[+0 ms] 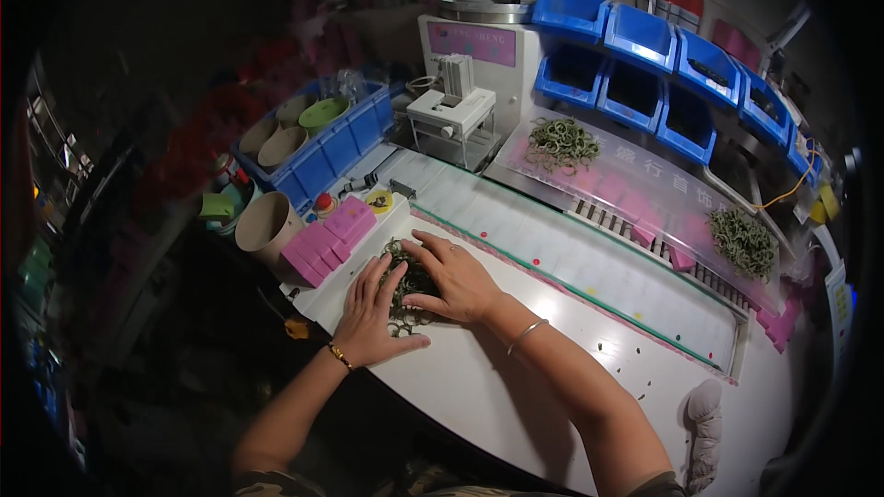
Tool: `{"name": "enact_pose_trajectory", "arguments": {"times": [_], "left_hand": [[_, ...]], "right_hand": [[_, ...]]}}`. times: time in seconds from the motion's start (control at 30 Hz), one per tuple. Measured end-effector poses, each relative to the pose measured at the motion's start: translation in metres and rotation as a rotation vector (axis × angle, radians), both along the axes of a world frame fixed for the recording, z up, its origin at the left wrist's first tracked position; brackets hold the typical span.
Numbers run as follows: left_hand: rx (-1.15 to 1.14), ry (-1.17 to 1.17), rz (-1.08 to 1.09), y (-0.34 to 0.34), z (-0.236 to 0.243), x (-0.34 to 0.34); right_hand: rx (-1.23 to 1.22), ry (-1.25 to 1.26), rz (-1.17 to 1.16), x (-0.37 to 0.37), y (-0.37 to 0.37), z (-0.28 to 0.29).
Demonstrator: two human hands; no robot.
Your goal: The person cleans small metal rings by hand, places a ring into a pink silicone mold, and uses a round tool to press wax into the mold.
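Both hands rest around a loose pile of small dark-green rings [400,289] on the white tabletop [442,377]. My left hand [370,317] lies along the pile's near left side, fingers stretched out and thumb pointing right. Over the pile's right side spreads my right hand [458,278], its fingers apart and touching the rings. Parts of the pile are hidden beneath the fingers. A beaded bracelet [340,356] circles my left wrist, and a silver bangle [527,336] is on my right forearm.
Pink blocks [330,237] and a brown cup [266,223] stand left. Beyond the table edge runs a pale belt [562,253]. More ring piles [562,144] lie on a clear sheet [635,186] below blue bins [639,34]. A lumpy white roll [705,433] sits at right.
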State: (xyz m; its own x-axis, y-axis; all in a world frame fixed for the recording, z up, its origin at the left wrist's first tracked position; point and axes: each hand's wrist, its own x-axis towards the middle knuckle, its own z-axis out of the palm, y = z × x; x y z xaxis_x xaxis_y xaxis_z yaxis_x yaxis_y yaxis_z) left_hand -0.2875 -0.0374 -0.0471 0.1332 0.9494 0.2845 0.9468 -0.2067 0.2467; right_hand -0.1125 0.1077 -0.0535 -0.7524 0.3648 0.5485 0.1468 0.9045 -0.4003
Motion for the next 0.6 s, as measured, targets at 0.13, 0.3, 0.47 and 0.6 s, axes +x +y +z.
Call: {"name": "enact_pose_trajectory", "arguments": {"times": [0.13,0.3,0.47,0.6], "left_hand": [[0.024,-0.004,0.029,0.017,-0.007,0.000],[0.060,0.033,0.096,0.037,-0.013,0.008],[0.089,0.060,0.123,0.043,-0.030,-0.007],[0.226,0.078,0.053,0.045,-0.028,-0.008]], "right_hand": [[-0.085,0.016,0.021,-0.016,0.002,0.003],[-0.112,0.181,0.003,-0.025,0.010,-0.004],[-0.047,0.183,-0.081,-0.027,0.003,-0.006],[-0.108,0.253,-0.109,-0.009,-0.001,0.008]]}}
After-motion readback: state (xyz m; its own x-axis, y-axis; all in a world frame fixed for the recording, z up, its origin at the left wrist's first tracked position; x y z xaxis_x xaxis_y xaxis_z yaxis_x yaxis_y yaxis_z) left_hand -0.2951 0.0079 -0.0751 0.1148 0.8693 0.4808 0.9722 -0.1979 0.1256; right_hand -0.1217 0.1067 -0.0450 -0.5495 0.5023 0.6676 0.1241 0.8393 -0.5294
